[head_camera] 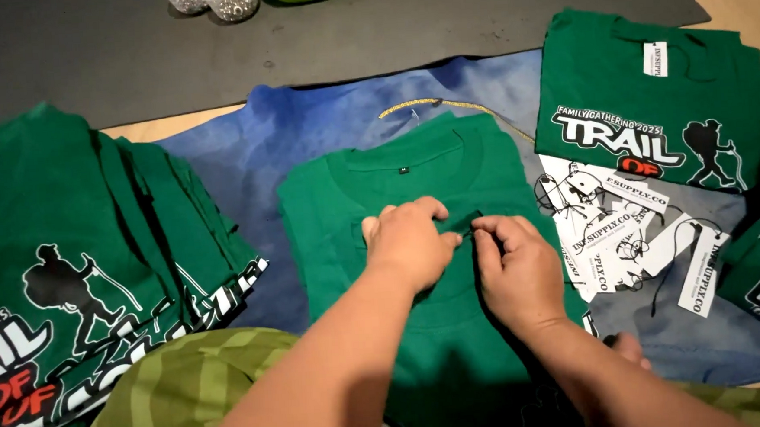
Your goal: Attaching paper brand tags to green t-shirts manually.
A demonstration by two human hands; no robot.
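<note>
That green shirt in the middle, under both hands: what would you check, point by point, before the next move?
1. Green shirt lies flat, collar away from the person, on the blue cloth: ok.
2. Left hand rests on the shirt's chest and steadies it: ok.
3. Right hand pinches something small and dark at its fingertips: cannot tell what it is, or how firm the grip.
4. Pile of white paper tags with black strings lies just right of the shirt, close to the right hand: ok.
5. Strings in that pile look tangled: not ok.
6. Folded green shirts at right and the stack at left lie off the middle shirt: ok.
</note>
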